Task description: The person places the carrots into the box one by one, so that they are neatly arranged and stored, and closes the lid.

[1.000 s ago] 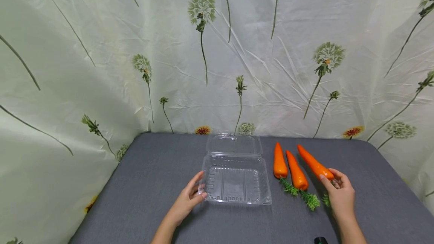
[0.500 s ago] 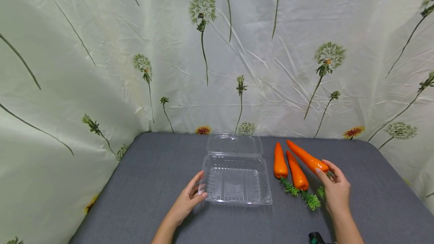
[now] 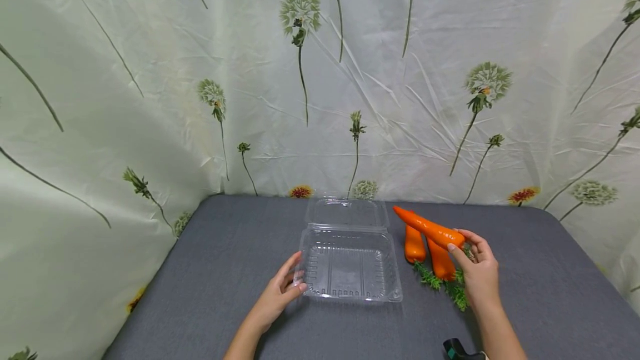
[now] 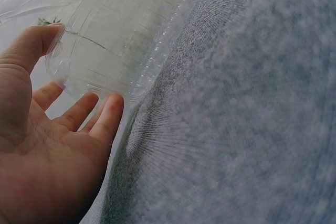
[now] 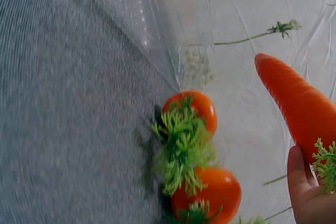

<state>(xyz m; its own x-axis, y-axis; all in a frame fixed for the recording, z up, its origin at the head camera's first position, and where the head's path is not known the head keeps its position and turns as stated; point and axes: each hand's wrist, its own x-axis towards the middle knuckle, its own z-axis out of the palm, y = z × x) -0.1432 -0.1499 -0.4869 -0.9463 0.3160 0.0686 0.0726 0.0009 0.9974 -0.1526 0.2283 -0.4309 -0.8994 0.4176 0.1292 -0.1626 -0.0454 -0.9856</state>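
In the head view, my right hand [image 3: 480, 271] pinches an orange carrot [image 3: 427, 229] by its thick, leafy end. It is raised above the table, its tip pointing left and away towards the container. Beneath it, partly covered, lie two more carrots [image 3: 414, 246] with green tops [image 3: 456, 296]. A clear plastic container [image 3: 345, 274] stands left of them, its hinged lid [image 3: 347, 213] folded back. My left hand [image 3: 272, 296] holds the container's left side. The left wrist view shows the thumb at the container's rim [image 4: 55, 51] and the fingers [image 4: 107, 116] against its wall.
A grey cloth-covered table [image 3: 220, 249] carries everything. Behind it and along the sides hangs a pale curtain [image 3: 260, 99] printed with dandelions. Near the right forearm, a black object [image 3: 455, 349] shows at the bottom edge of the head view.
My right hand has lifted the carrot and carried it left over the two lying carrots, turning its tip further left. The left hand and container have stayed in place.
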